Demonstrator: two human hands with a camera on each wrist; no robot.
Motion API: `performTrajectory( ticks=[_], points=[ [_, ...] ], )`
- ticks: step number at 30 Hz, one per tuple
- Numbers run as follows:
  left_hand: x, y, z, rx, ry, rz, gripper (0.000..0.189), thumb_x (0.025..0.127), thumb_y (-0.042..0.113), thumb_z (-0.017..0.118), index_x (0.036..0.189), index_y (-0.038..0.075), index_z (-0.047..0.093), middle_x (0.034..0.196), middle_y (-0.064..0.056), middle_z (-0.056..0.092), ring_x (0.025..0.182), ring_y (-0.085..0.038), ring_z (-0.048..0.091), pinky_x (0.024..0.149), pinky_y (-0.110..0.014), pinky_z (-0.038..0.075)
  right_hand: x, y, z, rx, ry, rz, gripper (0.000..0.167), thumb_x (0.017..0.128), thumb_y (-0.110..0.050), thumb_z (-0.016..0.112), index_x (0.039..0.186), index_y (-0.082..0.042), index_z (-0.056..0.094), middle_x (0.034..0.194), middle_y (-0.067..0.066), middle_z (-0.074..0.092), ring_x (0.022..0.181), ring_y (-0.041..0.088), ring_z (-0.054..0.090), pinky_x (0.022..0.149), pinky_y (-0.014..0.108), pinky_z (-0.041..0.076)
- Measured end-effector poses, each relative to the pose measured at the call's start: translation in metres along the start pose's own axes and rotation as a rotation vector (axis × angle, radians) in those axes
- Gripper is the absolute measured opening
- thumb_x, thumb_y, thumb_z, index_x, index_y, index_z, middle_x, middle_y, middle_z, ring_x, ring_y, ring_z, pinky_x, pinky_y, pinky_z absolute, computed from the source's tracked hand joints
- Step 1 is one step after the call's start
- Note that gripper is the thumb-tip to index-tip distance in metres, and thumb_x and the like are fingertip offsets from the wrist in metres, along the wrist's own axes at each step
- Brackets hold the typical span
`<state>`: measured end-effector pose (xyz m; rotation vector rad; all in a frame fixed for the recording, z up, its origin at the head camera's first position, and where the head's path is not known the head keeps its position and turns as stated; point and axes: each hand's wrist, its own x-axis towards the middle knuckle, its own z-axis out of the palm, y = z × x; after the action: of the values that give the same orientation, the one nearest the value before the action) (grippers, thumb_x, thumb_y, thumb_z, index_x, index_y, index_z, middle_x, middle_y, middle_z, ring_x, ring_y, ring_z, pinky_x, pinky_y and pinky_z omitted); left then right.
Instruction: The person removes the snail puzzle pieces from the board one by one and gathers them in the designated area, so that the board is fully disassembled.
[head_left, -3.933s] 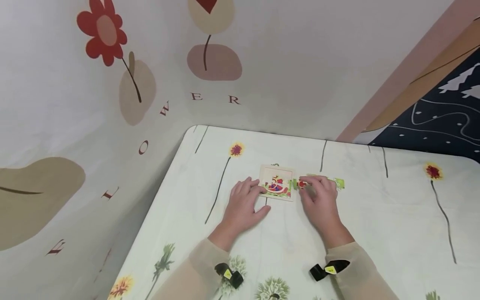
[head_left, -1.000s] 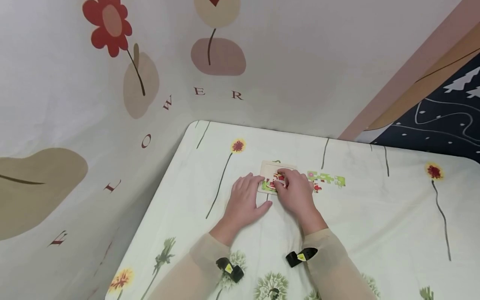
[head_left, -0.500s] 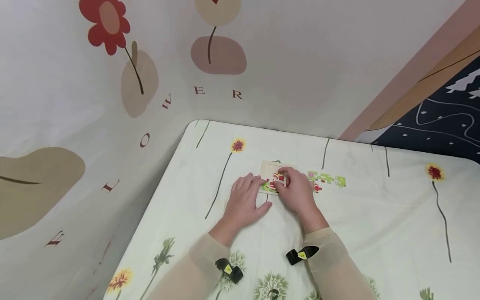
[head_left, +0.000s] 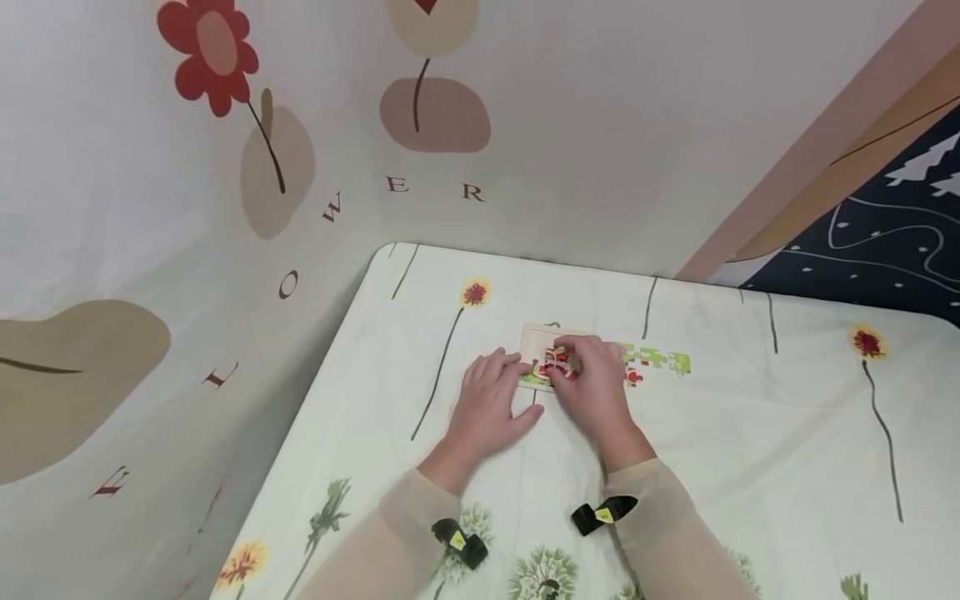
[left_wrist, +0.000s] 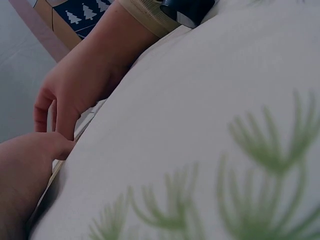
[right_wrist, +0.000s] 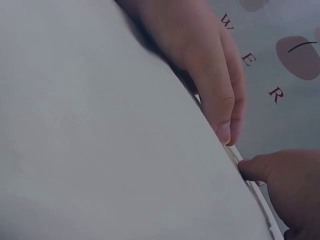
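A small square wooden puzzle tray (head_left: 532, 340) lies on the table, its picture part filled with green, red and white pieces. My left hand (head_left: 487, 404) rests at the tray's left side, fingers fairly straight and fingertips on the rim. Over the tray's right part, my right hand (head_left: 596, 387) pinches a red puzzle piece (head_left: 557, 355) between thumb and index finger, low against the picture. In the left wrist view the right hand (left_wrist: 80, 85) points down at the tray edge. The right wrist view shows its fingertips close to the left thumb; the piece itself is hidden there.
Several loose green puzzle pieces (head_left: 656, 358) lie in a row right of the tray, with a red piece (head_left: 633, 377) just below them. A flower-print cloth (head_left: 780, 433) covers the table. A printed wall hanging (head_left: 585, 167) stands behind the far edge.
Earlier the right hand was at a red and green piece right of the tray; it has since moved left over the tray. During the last second its fingers shift only slightly; the left hand stays put.
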<state>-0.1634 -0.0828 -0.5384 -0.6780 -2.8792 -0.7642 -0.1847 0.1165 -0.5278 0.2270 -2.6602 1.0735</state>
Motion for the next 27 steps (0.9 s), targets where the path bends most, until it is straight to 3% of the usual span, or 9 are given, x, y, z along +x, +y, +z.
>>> performTrajectory(
  ticks=[8,10,15,17,22,25,27],
  points=[
    [0.0,0.001,-0.003,-0.009,-0.005,-0.002,0.06,0.095,0.045,0.075,0.143,0.011,0.062,0.153,-0.013,0.054,0.15,-0.037,0.039,0.126,-0.054,0.025,-0.004,-0.001,-0.003,0.02,-0.01,-0.054,0.048,0.086,-0.007,0.088,0.133,-0.008,0.076,0.111,0.01,0.075,0.094,0.03,0.056,0.085,0.046,0.044],
    [0.0,0.001,-0.003,-0.008,-0.007,-0.007,0.06,0.095,0.046,0.075,0.143,0.012,0.062,0.154,-0.012,0.054,0.15,-0.036,0.039,0.126,-0.054,0.025,-0.007,0.0,-0.005,0.03,0.002,-0.048,0.05,0.087,-0.008,0.088,0.134,-0.006,0.075,0.115,0.012,0.075,0.098,0.031,0.061,0.096,0.048,0.048],
    [-0.001,0.003,-0.001,-0.011,-0.024,-0.023,0.061,0.096,0.046,0.076,0.145,0.014,0.061,0.156,-0.011,0.052,0.152,-0.035,0.038,0.128,-0.052,0.022,-0.015,0.01,-0.016,0.066,0.059,0.008,0.055,0.084,-0.011,0.092,0.136,-0.008,0.074,0.123,0.011,0.073,0.114,0.031,0.063,0.106,0.052,0.05],
    [-0.001,0.003,-0.001,-0.015,-0.031,-0.03,0.061,0.096,0.046,0.076,0.146,0.014,0.061,0.156,-0.011,0.052,0.152,-0.034,0.037,0.128,-0.051,0.021,-0.019,0.018,-0.023,0.09,0.082,0.031,0.056,0.083,-0.011,0.093,0.136,-0.008,0.074,0.125,0.01,0.072,0.116,0.029,0.061,0.096,0.048,0.054],
    [-0.002,0.004,-0.001,-0.023,-0.025,-0.035,0.06,0.096,0.045,0.076,0.145,0.015,0.061,0.156,-0.01,0.051,0.153,-0.032,0.036,0.129,-0.051,0.02,-0.028,0.039,-0.044,0.081,0.124,0.081,0.055,0.083,-0.007,0.092,0.135,-0.008,0.074,0.128,0.012,0.071,0.122,0.032,0.06,0.105,0.052,0.05],
    [-0.002,0.003,-0.001,-0.024,-0.027,-0.038,0.06,0.096,0.045,0.076,0.146,0.015,0.061,0.156,-0.009,0.051,0.153,-0.032,0.035,0.129,-0.05,0.02,-0.035,0.049,-0.056,0.04,0.134,0.112,0.055,0.083,-0.005,0.091,0.135,-0.008,0.074,0.128,0.013,0.071,0.121,0.032,0.061,0.104,0.043,0.049],
    [-0.002,0.003,-0.001,-0.022,-0.03,-0.041,0.061,0.096,0.045,0.077,0.146,0.015,0.061,0.157,-0.009,0.051,0.153,-0.031,0.035,0.129,-0.05,0.02,-0.039,0.056,-0.062,0.025,0.149,0.117,0.055,0.082,-0.003,0.09,0.135,-0.007,0.074,0.126,0.013,0.071,0.118,0.03,0.061,0.1,0.031,0.047]
  ],
)
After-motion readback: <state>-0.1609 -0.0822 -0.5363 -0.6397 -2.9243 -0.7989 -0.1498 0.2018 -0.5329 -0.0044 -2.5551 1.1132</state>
